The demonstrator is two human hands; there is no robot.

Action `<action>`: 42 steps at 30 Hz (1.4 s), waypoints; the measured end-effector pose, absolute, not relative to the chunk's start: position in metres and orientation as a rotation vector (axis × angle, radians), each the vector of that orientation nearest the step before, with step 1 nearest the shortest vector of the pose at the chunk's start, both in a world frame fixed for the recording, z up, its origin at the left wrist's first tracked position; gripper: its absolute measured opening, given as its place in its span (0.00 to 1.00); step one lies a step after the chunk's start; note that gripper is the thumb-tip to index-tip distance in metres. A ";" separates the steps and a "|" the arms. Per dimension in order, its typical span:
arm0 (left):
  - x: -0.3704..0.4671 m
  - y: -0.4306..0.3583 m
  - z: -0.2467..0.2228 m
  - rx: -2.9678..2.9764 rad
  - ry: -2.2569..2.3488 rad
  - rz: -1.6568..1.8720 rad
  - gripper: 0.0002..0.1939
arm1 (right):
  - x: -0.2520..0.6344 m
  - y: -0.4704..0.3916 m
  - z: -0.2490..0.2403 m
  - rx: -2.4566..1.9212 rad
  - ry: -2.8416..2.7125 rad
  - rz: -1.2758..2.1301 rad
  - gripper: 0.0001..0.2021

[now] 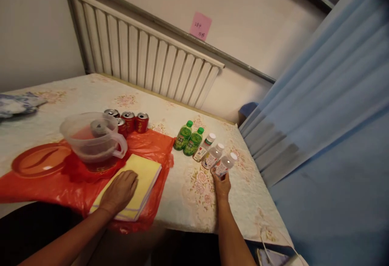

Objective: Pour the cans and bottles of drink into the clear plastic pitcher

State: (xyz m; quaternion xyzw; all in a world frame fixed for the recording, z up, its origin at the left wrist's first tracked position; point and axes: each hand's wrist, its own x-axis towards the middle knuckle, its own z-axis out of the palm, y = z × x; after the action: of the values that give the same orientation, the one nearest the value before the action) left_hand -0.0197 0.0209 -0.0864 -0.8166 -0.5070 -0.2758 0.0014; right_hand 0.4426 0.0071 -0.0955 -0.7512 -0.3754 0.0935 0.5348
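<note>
My right hand [223,186] is wrapped round the lower part of a clear plastic bottle [225,164] with a white cap, at the near right end of a row. Beside it stand another white-capped bottle [213,156], a slimmer bottle [204,147] with a white cap, and two green drink bottles [193,141] [183,135]. My left hand [121,189] rests on a folded yellow cloth [142,171], its fingers curled in, with nothing seen in them. The cloth lies on a red plastic bag [165,146].
A clear plastic jug [89,136] with a handle stands on the bag, next to an orange-red lid [39,160]. Several red drink cans [142,123] are grouped behind it. A patterned cloth item [18,105] lies far left. A blue curtain [304,96] hangs along the table's right side.
</note>
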 end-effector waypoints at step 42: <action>-0.004 0.050 -0.047 -2.903 -1.869 -1.268 0.07 | 0.325 -0.060 -0.119 -1.954 -1.410 -0.238 0.16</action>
State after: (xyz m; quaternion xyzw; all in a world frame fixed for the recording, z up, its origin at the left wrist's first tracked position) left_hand -0.0039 0.0500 -0.0466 -0.7611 -0.4899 -0.3323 -0.2650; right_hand 0.3252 -0.0599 -0.1187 -0.7552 -0.5450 -0.0919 0.3524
